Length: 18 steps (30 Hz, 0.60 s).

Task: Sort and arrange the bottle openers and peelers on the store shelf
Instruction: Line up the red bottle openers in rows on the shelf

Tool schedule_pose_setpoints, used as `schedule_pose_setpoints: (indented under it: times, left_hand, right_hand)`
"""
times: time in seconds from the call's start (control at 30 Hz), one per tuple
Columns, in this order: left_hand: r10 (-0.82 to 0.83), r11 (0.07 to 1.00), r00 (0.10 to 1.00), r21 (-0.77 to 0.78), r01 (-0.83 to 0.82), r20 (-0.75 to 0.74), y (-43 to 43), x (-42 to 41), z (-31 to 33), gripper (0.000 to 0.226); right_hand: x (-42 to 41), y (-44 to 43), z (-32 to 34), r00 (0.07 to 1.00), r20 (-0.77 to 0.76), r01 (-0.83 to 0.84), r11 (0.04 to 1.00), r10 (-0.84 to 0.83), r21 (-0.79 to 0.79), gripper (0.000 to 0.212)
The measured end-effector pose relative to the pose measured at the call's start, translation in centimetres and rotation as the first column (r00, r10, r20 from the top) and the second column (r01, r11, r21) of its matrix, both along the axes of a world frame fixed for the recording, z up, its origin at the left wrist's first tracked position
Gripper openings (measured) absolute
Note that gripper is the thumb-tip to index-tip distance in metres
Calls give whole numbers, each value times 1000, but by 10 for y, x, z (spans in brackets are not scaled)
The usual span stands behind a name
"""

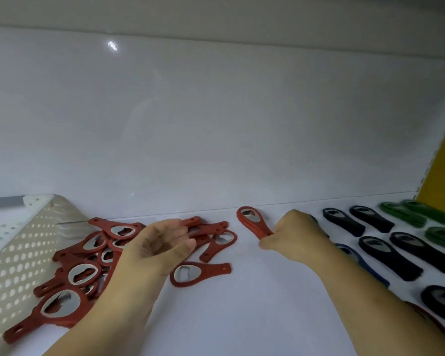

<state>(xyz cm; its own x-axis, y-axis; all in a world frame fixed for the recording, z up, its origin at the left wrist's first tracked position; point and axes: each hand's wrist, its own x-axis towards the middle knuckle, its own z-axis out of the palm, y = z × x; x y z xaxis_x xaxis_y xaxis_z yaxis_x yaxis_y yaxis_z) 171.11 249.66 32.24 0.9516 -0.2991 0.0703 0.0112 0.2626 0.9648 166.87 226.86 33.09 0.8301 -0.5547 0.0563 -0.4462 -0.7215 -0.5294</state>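
- Right now the right hand is clamped on the handle end of a thin stack of red openers, whose heads lie at 10 o'clock from the fist, close to the back wall of the shelf.
- The left hand hovers over the red pile with its fingers loosely curled and apart, holding nothing.
- The step in hand looks like starting a red row. To do it well, square the stacked heads together first.
- Next, angle the handle to match the black openers at 3 o'clock, leaving a similar gap between them.
- The left hand should probably take the loose opener at 5 o'clock from it first, since nothing overlaps that piece.
- Counts: the pile holds at least 10 red openers. They overlap too much for an exact figure, and how many are in the held stack cannot be told.
- 5 black openers show in rows, and 1 blue opener is half hidden behind the right forearm.
- About 4 green openers lie at 2 o'clock, blurred.
- 0 peelers are visible.
- A perforated panel borders the pile at 9 o'clock.
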Motion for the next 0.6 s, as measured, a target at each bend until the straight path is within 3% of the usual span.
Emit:
schedule_pose_setpoints:
  times: [0.1,0.23,0.6]
  left_hand:
    - [-35,997,999,65,35,-8,-3,0,-4,31]
    - [-31,994,999,104,34,-32,-4,0,-5,28]
    - [49,992,998,120,-45,-27,2,7,-1,17]
  right_hand:
    - [-1,-20,-5,990,-36,135,985,-140,-109,32]
    - [-1,-30,-8,974,-42,213,964,-222,-157,31]
    - [-4,-28,-6,962,-120,217,954,-245,-204,37]
